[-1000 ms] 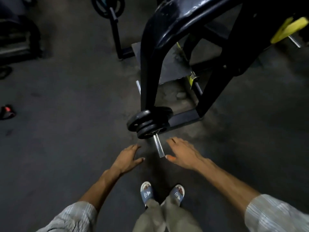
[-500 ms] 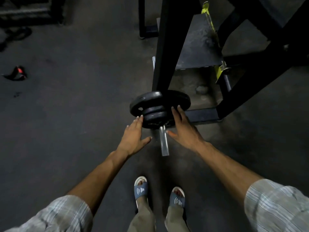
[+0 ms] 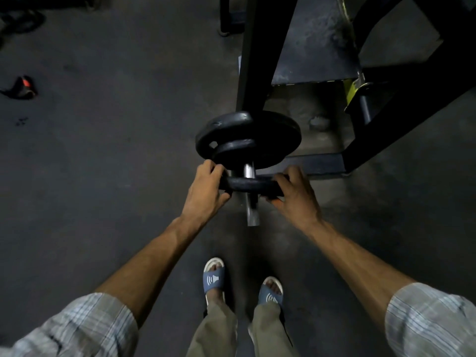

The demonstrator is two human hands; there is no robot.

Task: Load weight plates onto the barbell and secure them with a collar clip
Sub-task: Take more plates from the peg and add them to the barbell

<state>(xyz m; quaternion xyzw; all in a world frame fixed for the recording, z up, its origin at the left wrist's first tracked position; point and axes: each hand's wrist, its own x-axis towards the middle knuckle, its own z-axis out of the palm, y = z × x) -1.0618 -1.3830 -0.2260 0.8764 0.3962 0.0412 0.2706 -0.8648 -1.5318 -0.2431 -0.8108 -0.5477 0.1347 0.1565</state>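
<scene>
A silver bar sleeve (image 3: 251, 212) sticks out toward me from a black machine arm (image 3: 260, 55). A large black weight plate (image 3: 280, 135) and a smaller black plate (image 3: 237, 150) sit far up the sleeve. Nearer to me, a small outer plate (image 3: 251, 185) is on the sleeve with a gap to the others. My left hand (image 3: 207, 190) grips its left edge. My right hand (image 3: 293, 194) grips its right edge. No collar clip is in view.
The black machine frame (image 3: 401, 104) with a yellow part (image 3: 353, 91) stands at the right and behind the plates. A black and red item (image 3: 23, 86) lies on the dark floor at far left. My sandalled feet (image 3: 242, 287) stand just below the sleeve end.
Both hands went from open and reaching to gripping the outer small plate, which now sits nearer me on the sleeve, apart from the other plates. The view has moved closer.
</scene>
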